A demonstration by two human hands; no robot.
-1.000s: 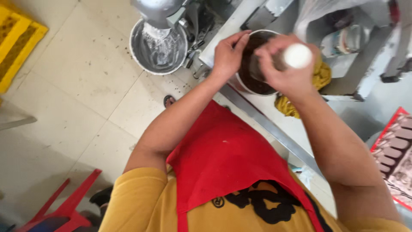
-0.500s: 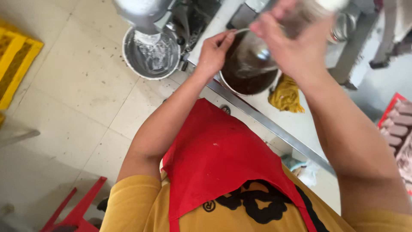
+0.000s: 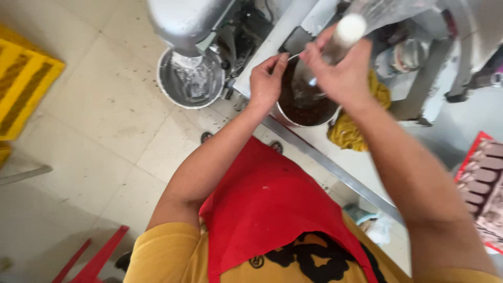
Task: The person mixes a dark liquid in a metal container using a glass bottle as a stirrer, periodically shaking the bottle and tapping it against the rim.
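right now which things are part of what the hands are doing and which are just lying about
In use:
- left hand, at the rim of the metal bowl
- right hand, holding a white-capped bottle over the bowl
- dark mixture in the bowl

Lying about:
- yellow cloth beside the bowl
- stand mixer bowl on the floor
- yellow crate
- red tray
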